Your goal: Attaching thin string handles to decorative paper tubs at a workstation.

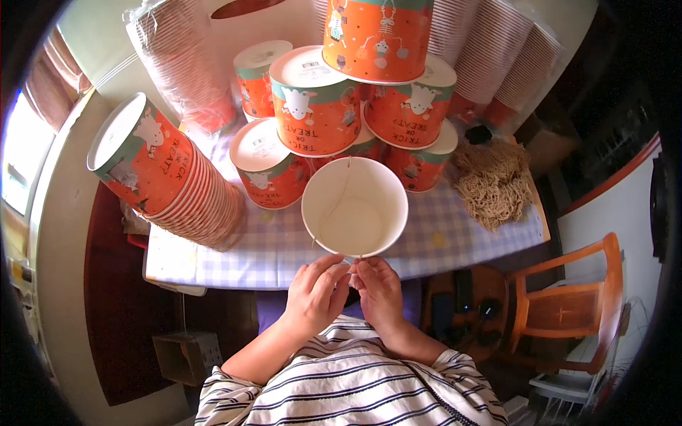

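Observation:
An open white-lined paper bucket (355,206) stands upright at the near edge of the table, a thin tan string (339,195) running across its mouth. My left hand (317,293) and my right hand (377,287) meet just under the bucket's near rim, fingertips pinched on the string's end there. Behind it, several orange paper buckets (315,101) with cartoon ghosts stand upside down in a pile.
A nested stack of orange buckets (167,177) lies on its side at left. A heap of tan string (492,179) lies at right on the checked tablecloth (284,245). Bagged cup sleeves (186,67) stand at the back. A wooden chair (572,305) is at lower right.

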Demonstrator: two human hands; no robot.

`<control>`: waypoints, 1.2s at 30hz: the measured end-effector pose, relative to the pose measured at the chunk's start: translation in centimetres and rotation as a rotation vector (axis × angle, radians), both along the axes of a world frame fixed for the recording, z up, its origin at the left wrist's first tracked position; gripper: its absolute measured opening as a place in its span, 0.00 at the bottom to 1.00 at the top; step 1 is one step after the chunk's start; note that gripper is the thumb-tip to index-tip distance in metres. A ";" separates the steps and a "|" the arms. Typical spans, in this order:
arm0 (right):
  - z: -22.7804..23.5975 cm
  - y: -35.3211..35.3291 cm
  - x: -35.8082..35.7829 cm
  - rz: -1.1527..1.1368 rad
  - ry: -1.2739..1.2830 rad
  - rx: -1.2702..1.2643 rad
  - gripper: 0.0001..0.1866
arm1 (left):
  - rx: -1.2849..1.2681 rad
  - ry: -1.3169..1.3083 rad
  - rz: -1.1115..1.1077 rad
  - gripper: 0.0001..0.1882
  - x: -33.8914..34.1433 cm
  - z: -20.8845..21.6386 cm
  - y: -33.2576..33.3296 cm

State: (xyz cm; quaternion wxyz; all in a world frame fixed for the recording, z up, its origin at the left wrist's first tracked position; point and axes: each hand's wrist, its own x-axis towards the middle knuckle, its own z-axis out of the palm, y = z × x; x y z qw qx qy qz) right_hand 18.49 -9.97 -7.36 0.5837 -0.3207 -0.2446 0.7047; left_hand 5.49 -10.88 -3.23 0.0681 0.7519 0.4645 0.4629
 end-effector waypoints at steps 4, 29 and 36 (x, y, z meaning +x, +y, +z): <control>-0.2 0.1 0.1 -0.004 0.034 -0.024 0.08 | 0.044 0.011 -0.016 0.17 0.3 -0.5 0.1; -1.1 -0.1 0.2 -0.024 -0.113 0.023 0.05 | -0.005 0.102 0.095 0.11 0.6 -2.5 1.2; -1.2 0.0 0.2 -0.075 -0.190 0.114 0.07 | 0.030 0.116 0.090 0.08 1.2 -2.5 1.7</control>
